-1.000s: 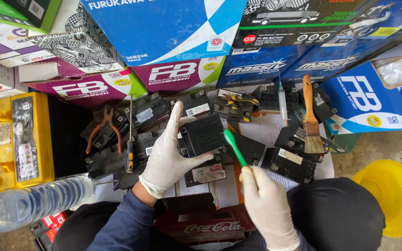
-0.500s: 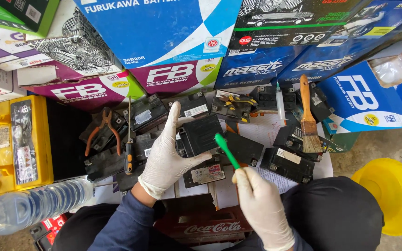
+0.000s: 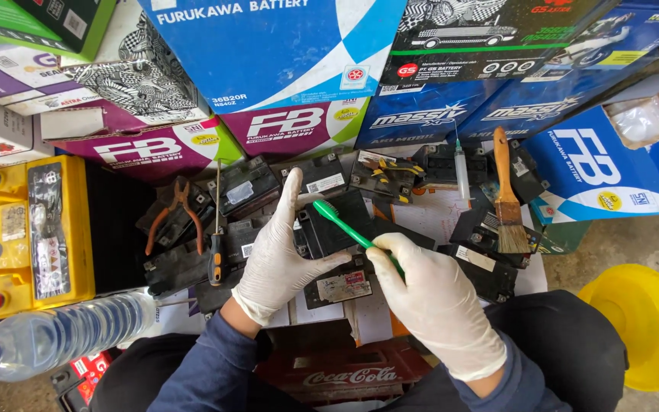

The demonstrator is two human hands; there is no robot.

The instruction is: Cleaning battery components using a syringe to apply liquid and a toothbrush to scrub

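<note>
Green toothbrush (image 3: 342, 223) handle disappears inside the right hand (image 3: 430, 299).
</note>
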